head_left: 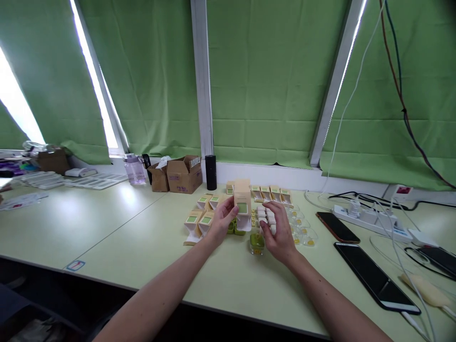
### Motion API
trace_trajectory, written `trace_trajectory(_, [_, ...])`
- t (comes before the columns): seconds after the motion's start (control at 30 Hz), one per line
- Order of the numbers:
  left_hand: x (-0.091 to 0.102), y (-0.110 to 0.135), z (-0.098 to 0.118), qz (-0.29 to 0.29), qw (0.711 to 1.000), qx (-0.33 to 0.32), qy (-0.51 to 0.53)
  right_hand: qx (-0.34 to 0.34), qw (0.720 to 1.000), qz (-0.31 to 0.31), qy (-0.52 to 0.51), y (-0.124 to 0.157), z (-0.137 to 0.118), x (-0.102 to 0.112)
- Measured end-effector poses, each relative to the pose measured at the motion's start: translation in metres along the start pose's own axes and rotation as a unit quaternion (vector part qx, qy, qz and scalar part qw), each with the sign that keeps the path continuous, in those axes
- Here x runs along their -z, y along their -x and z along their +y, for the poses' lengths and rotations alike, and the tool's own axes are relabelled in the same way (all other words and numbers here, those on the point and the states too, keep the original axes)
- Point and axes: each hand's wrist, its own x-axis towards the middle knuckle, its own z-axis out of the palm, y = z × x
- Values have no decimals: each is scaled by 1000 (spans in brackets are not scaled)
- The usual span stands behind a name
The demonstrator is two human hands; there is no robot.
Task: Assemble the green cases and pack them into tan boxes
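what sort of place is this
Probably a workroom or small workshop: a long pale table bears groups of small cartons with green squares on them, larger cardboard boxes stand open near the wall, and a power strip lies among cables on the right.

Cartons [191, 220] stand left of and behind the jar [257, 241]; phones [375, 275] lie right; boxes [184, 176] sit farther back, left

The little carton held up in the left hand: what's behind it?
Behind the little carton, other cartons peek out on both sides. Whatever stands directly behind it is covered, so I can't tell if their row continues there.
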Motion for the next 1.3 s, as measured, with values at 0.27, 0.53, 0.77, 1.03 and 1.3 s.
trace_trajectory(0.27, [-11,7,9,18,999,36,-18,-27,997,-57,-44,2,-6,-2])
trace_trajectory(0.53, [-14,7,7,6,999,49,-18,-63,990,-76,-102,4,-2,-6])
trace_trajectory(0.77, [-15,11,7,-30,999,8,-42,-102,981,-52,-160,2,1,-6])
trace_trajectory(1.03, [-10,17,9,-54,977,-106,-177,-134,964,-21,-230,-2,-2,-5])
trace_trajectory(1.3, [-13,17,11,-42,969,-129,-208,-154,961,-40,-228,0,-4,-5])
